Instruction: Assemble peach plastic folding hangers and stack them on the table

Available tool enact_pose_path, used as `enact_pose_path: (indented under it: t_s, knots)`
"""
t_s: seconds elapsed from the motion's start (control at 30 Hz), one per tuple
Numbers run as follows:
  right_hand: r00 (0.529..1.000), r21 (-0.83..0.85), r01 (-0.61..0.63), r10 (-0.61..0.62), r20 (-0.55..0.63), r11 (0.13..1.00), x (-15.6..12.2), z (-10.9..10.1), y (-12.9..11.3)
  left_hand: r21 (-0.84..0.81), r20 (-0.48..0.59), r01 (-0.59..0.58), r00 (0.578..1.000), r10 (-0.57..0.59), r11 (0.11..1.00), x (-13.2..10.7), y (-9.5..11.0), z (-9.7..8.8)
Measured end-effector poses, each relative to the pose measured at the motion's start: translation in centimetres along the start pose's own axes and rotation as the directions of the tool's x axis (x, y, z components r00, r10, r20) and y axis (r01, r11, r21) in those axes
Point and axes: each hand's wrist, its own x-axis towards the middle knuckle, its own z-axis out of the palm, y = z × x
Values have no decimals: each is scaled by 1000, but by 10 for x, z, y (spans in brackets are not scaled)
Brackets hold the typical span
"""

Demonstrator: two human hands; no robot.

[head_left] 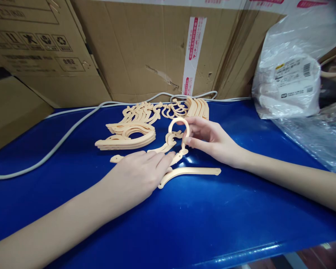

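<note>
A peach plastic hanger (190, 171) lies on the blue table (184, 224) in front of me. My left hand (138, 175) lies flat on the hanger's left arm, fingers stretched out and pressing it down. My right hand (210, 138) pinches the hanger's round hook (179, 125) between thumb and fingers. Behind them rests a stack of the same peach hangers (128, 136), and further hangers (190, 107) are fanned out toward the back.
Cardboard boxes (145, 48) wall off the back of the table. A grey cable (72, 127) runs along the back and off to the left. Clear plastic bags (288, 82) sit at the right, one spread over the table's right side.
</note>
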Motion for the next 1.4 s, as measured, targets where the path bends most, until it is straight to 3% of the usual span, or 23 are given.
enact_pose_path:
  t_s: [0.17, 0.3, 0.43, 0.77, 1.0, 1.4]
  knots:
    - [999, -76, 41, -38, 36, 996, -5, 11, -9, -38, -42, 101, 994, -103, 994, 1, -5, -9]
    - [996, 112, -9, 19, -88, 994, -2, 12, -10, -49, -49, 74, 996, -76, 996, 0, -1, -15]
    - [969, 281, -103, 161, -190, 954, 3, 7, -8, -191, 1, 147, 989, -150, 971, -1, 0, -13]
    - [955, 405, -181, 259, -146, 896, 5, 5, -8, -379, 107, 241, 970, -217, 894, 2, 2, -7]
    - [967, 371, -199, 243, -74, 907, 5, 3, -4, -349, 128, 248, 968, -216, 904, 0, 2, -7]
    - [981, 331, -181, 194, -5, 926, 5, 1, 1, -139, -47, 107, 992, -114, 985, -1, 1, -2]
